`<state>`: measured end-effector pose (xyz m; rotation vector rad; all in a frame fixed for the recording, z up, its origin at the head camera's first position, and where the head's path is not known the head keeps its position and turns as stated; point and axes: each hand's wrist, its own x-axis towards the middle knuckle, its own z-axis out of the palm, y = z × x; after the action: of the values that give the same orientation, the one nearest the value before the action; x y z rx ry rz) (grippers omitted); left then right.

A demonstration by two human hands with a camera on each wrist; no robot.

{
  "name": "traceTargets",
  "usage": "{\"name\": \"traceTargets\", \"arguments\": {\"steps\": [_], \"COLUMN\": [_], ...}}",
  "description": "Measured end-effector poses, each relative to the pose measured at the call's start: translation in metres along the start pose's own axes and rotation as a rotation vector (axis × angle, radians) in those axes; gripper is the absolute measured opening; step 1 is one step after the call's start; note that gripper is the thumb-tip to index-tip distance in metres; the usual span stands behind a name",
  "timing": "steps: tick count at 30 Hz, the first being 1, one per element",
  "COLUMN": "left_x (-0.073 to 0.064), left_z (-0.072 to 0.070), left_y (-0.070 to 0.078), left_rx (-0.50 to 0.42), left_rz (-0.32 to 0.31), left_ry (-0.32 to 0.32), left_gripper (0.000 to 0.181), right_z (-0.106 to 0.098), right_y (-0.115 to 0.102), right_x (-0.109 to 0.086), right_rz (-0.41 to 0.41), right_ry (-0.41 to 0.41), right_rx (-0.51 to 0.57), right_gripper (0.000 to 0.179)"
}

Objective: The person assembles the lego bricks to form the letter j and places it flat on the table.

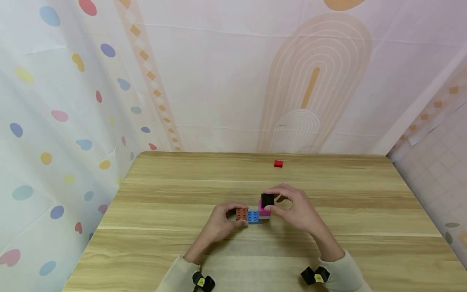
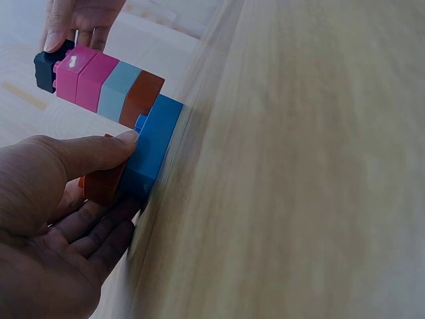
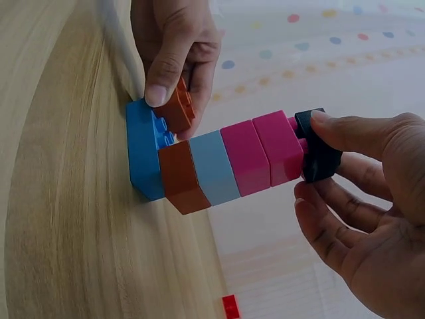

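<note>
My left hand (image 1: 220,222) holds an orange-brown toy building brick (image 1: 241,214) that sits on the left end of a long blue brick (image 1: 253,216), its thumb also reaching the blue one. A tower rises from the blue brick's right end: a brown brick (image 3: 184,183), a light blue brick (image 3: 214,169), then two pink bricks (image 3: 246,159). At the top, my right hand (image 1: 298,209) pinches a black brick (image 3: 322,156) between thumb and fingers. The black brick tilts a little, and pink studs show beneath it in the right wrist view.
A small red brick (image 1: 278,164) lies near the far edge of the wooden table (image 1: 175,186). Behind the table hangs a patterned curtain (image 1: 219,81), with another dotted stretch along the left side.
</note>
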<state>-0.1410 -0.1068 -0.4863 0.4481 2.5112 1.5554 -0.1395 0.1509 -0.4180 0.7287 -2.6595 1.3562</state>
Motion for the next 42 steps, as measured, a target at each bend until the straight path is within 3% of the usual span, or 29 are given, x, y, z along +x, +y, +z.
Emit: {"name": "traceTargets", "arguments": {"steps": [30, 42], "left_x": [0.0006, 0.0005], "left_z": [-0.0005, -0.0003], "left_y": [-0.0009, -0.0006], "left_rx": [0.006, 0.008], "left_rz": [-0.01, -0.018], "left_ry": [0.0, 0.002], "left_gripper": [0.034, 0.034], "right_z": [0.005, 0.0081], "right_y": [-0.0017, 0.0034], "right_x": [-0.002, -0.0033], "right_rz": [-0.02, -0.066], "right_ry": [-0.004, 0.011], "right_rx": [-0.007, -0.018], "right_gripper": [0.037, 0.034]}}
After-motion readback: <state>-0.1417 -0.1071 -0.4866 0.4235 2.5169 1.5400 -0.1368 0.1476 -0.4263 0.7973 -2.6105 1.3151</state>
